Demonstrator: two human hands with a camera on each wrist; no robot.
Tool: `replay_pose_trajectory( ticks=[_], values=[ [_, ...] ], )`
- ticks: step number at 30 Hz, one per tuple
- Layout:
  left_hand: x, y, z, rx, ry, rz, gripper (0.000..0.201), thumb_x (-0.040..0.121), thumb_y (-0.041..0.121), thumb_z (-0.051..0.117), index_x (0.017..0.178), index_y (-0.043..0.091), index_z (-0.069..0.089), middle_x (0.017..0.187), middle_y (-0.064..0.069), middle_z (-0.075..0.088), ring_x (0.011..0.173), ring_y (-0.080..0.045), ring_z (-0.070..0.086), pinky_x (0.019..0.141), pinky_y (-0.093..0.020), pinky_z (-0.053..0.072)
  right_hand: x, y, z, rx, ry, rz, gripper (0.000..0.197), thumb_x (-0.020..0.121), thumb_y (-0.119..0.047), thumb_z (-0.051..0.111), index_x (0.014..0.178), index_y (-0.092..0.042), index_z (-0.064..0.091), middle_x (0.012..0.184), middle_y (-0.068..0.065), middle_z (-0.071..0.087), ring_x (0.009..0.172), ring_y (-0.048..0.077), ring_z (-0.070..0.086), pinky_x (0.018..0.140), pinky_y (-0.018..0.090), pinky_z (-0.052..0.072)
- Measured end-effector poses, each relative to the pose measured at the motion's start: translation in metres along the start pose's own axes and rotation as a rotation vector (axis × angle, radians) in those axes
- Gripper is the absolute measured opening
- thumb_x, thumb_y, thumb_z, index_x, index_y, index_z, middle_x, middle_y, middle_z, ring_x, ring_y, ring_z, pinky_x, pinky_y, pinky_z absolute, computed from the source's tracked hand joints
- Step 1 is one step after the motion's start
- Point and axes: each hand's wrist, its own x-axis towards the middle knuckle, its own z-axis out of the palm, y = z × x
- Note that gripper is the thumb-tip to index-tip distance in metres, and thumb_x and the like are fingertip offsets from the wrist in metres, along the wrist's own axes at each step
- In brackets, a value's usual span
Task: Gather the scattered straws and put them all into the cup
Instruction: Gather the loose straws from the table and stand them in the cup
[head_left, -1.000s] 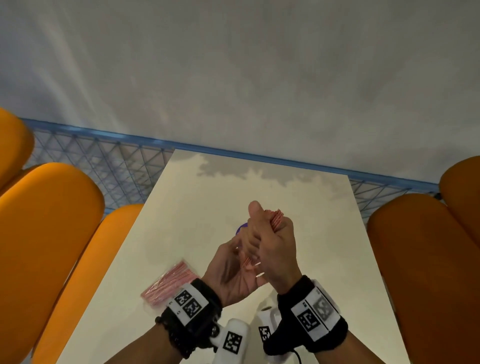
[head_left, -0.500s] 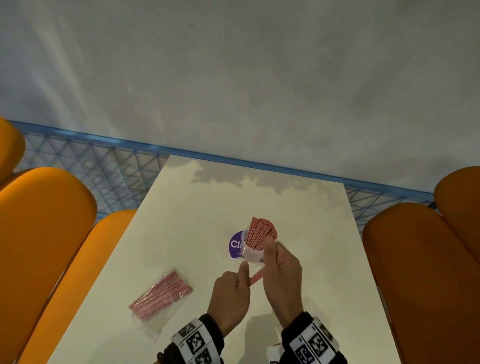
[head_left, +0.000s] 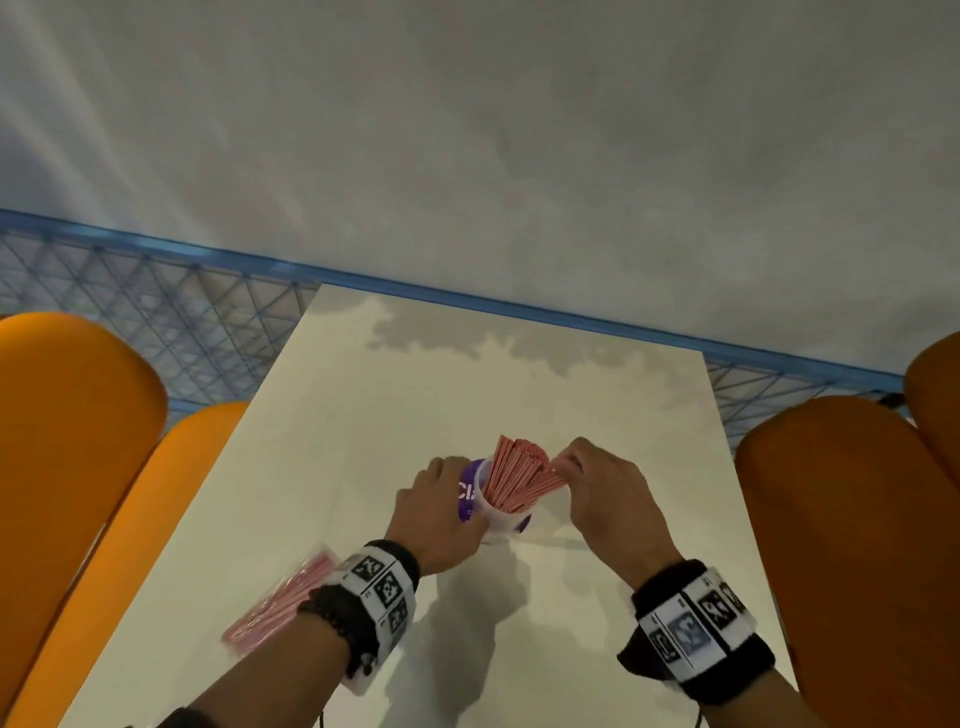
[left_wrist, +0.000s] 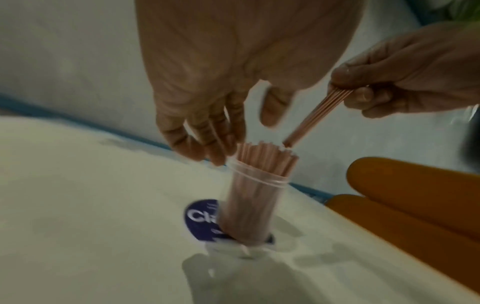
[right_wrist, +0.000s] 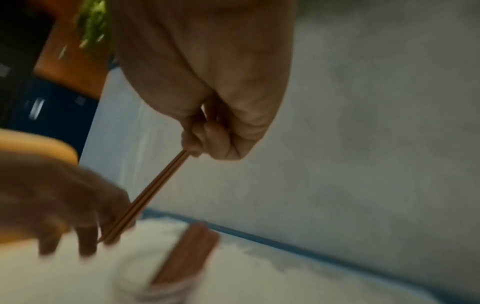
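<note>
The cup (head_left: 497, 512) was clear plastic with a purple label bearing white letters, and stood upright near the table's middle. It was packed with thin pink straws (head_left: 517, 475) whose tops rose above the rim and leaned toward one o'clock. A few more straws (left_wrist: 315, 116) hung slanted just above the rim at the cup's three o'clock side, lower ends near the packed tops. A clear packet of straws (head_left: 280, 605) lay flat at the cup's seven o'clock, well apart.
</note>
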Motion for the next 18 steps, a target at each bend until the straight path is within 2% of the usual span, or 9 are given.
replay_pose_trajectory(
  ticks=[1,3,6,8,10,12,14,15,18],
  values=[
    [0.01,-0.001,0.0,0.073,-0.053,-0.021,0.078,0.079,0.048,0.064,0.143,0.02,0.029,0.143,0.001,0.039,0.131,-0.02,0.042,0.108,-0.043,0.035,0.012,0.003,0.004,-0.094,-0.022,-0.037,0.026,0.101,-0.03,0.036,0.086,-0.016,0.052,0.078,-0.005,0.059,0.067,0.016,0.052,0.059,0.029,0.041],
    [0.027,0.006,0.003,0.11,-0.103,-0.044,0.119,0.061,0.067,0.071,0.151,0.018,0.01,0.156,0.001,0.021,0.143,-0.02,0.025,0.116,-0.05,0.022,0.028,0.003,0.021,-0.271,-0.13,-0.126,0.034,0.098,-0.035,0.025,0.097,-0.018,0.054,0.088,-0.007,0.057,0.079,0.016,0.055,0.067,0.028,0.044],
    [0.047,0.011,0.02,0.133,-0.16,-0.057,0.141,0.046,0.076,0.075,0.153,0.021,0.0,0.16,0.004,0.01,0.148,-0.017,0.01,0.12,-0.052,0.01,0.04,0.002,0.041,-0.348,-0.203,-0.145,0.029,0.1,-0.038,0.034,0.112,-0.021,0.055,0.105,-0.004,0.059,0.096,0.016,0.057,0.072,0.029,0.047],
    [0.057,0.009,0.032,0.126,-0.162,-0.079,0.142,0.042,0.077,0.075,0.152,0.022,0.003,0.158,0.003,0.015,0.147,-0.017,0.015,0.12,-0.052,0.011,0.046,0.006,0.044,-0.362,-0.111,-0.094,0.036,0.1,-0.042,0.027,0.113,-0.023,0.054,0.108,-0.005,0.057,0.097,0.015,0.052,0.069,0.027,0.044],
    [0.064,0.008,0.041,0.124,-0.139,-0.073,0.133,0.04,0.077,0.074,0.147,0.024,0.015,0.149,0.005,0.029,0.139,-0.017,0.029,0.117,-0.051,0.02,0.055,0.009,0.049,-0.437,-0.053,-0.09,0.048,0.096,-0.037,0.014,0.118,-0.025,0.055,0.117,-0.004,0.057,0.103,0.016,0.048,0.075,0.028,0.042],
    [0.067,0.011,0.045,0.12,-0.124,-0.044,0.117,0.044,0.075,0.073,0.139,0.029,0.023,0.136,0.008,0.039,0.128,-0.016,0.04,0.11,-0.045,0.032,0.062,0.009,0.06,-0.366,-0.044,-0.041,0.045,0.098,-0.038,0.022,0.125,-0.022,0.054,0.122,-0.001,0.058,0.11,0.021,0.052,0.087,0.037,0.042],
    [0.07,0.014,0.049,0.092,-0.122,-0.013,0.103,0.055,0.067,0.073,0.138,0.033,0.023,0.13,0.008,0.04,0.121,-0.016,0.046,0.102,-0.041,0.04,0.067,0.005,0.076,-0.299,-0.112,0.014,0.043,0.1,-0.041,0.029,0.129,-0.019,0.051,0.126,0.001,0.058,0.116,0.023,0.053,0.098,0.041,0.04],
    [0.069,0.015,0.048,0.078,-0.124,-0.004,0.101,0.061,0.062,0.073,0.142,0.032,0.021,0.131,0.007,0.04,0.12,-0.015,0.047,0.099,-0.039,0.043,0.069,0.004,0.083,-0.287,-0.137,0.034,0.041,0.101,-0.04,0.029,0.128,-0.018,0.051,0.125,0.002,0.059,0.115,0.023,0.054,0.098,0.04,0.041],
    [0.068,0.012,0.052,0.075,-0.069,0.021,0.102,0.069,0.058,0.069,0.148,0.024,0.015,0.134,0.007,0.041,0.118,-0.013,0.048,0.093,-0.035,0.048,0.074,0.003,0.091,-0.294,-0.14,0.066,0.033,0.101,-0.032,0.029,0.109,-0.016,0.056,0.11,0.002,0.064,0.1,0.022,0.058,0.087,0.034,0.047]
  ],
)
